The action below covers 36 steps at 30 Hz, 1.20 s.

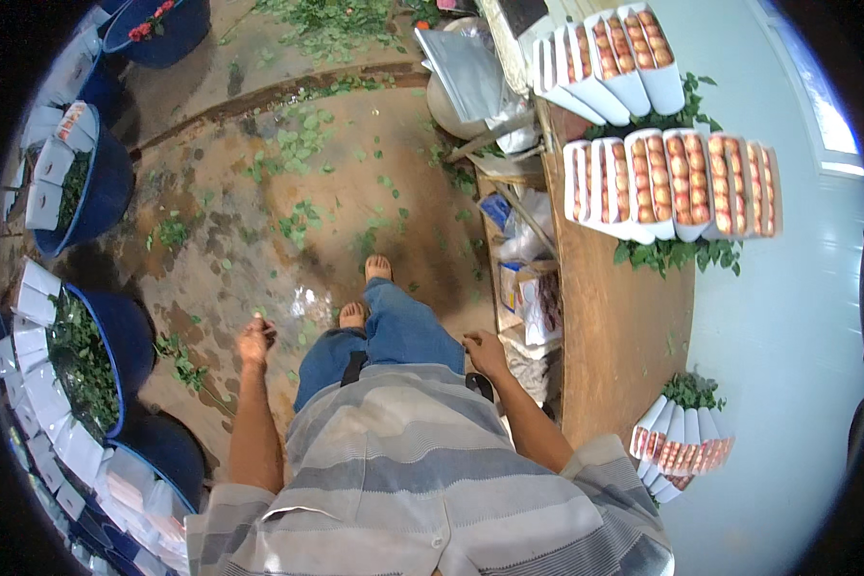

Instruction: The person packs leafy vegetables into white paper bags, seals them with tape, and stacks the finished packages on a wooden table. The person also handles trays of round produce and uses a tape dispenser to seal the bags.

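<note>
My left hand [257, 338] hangs over the wet floor, fingers loosely curled, with nothing seen in it. My right hand [484, 351] hangs beside my right thigh near the wooden table [597, 324], its fingers bent; nothing shows in it. On the table lie bunches of roses wrapped in white card, their pinkish-yellow heads in rows: a wide group [680, 176], another [615, 50] behind it, and a smaller one [684, 439] nearer my body. Green leaves stick out from under the wrappers.
Blue tubs [115, 187] with wrapped bunches and foliage line the left side. Loose leaves [299, 140] and a leafy stem [187, 367] lie on the floor. Below the table, a shelf holds plastic bags [529, 230] and boxes. A grey flat sheet [464, 72] leans beside the table.
</note>
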Motion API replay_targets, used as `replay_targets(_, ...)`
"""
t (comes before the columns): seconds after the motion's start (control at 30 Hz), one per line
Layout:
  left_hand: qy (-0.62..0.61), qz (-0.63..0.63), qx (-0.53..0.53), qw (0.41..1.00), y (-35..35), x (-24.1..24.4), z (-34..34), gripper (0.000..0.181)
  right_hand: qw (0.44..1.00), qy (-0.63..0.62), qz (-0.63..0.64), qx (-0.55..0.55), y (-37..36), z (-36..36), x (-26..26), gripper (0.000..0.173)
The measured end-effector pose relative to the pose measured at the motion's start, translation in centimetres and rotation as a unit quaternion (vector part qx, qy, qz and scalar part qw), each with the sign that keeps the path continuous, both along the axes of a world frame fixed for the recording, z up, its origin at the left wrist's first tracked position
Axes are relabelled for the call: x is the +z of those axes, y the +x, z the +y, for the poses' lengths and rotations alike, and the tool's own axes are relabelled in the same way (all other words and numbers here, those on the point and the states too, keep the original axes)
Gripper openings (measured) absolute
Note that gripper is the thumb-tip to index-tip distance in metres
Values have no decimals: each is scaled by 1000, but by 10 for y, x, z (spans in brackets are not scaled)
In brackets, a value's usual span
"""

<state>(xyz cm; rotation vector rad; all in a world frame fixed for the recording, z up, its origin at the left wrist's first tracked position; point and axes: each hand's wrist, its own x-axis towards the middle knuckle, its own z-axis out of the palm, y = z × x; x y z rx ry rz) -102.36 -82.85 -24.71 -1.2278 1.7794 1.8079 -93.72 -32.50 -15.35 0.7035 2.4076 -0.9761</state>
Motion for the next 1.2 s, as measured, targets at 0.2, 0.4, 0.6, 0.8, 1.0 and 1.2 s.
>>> replay_targets(0.2, 27, -94, -58, 993, -69, 8, 53, 42, 997, 16, -53, -55, -82, 9, -42, 34)
replay_targets(0.4, -6, -86, -174, 981, -183, -22, 73, 41, 999, 40, -21, -4, -276, 4, -55, 34)
replay_targets(0.6, -190, 7, -397, 898, -358, -43, 121, 28, 997, 68, -14, 23, -476, 15, -69, 37)
replay_targets(0.8, -107, 76, -478, 868, -535, -81, 226, 34, 982, 171, 55, 50, -632, 45, -122, 63)
replay_targets(1.0, -63, 137, -537, 830, -672, -162, 357, 58, 910, 376, 132, 117, -713, 85, -206, 84)
replay_targets(1.2, 56, 55, -407, 910, -751, -204, 466, 60, 934, 348, 57, 60, -706, 101, -234, 79)
